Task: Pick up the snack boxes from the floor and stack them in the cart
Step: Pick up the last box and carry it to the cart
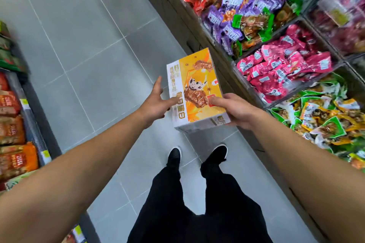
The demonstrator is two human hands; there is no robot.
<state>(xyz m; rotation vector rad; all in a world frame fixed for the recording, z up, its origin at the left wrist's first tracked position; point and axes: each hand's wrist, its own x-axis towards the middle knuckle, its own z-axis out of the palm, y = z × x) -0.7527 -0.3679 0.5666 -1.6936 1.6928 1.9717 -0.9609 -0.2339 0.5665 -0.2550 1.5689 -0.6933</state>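
**One snack box held over the aisle floor**

A person stands on a grey tiled floor [83, 49], seen from above, with both bare forearms reaching forward. The right hand [237, 110] grips a snack box [195, 89] by its near right corner: the thumb lies curled across the orange printed top face and the remaining fingers wrap beneath, out of sight. The box is yellow and orange with a white side panel, printed with pictures of meat pieces and large characters. It is off the floor, in the air in front of the person, tilted with its far end raised, and it hangs above the tiles just beside the base of the display on the right.

The left hand [158, 102] is spread, fingers straight and apart, its fingertips touching or nearly touching the white left side of the box; whether they press on it cannot be told.

Below the box, two black shoes [197, 154] and black trousers [193, 203] show on the tiles.

Along the right edge of the floor stand clear bins [280, 31] heaped with purple, pink, red and green snack packets. Along the left edge, a shelf [33, 116] carries orange-red packets.
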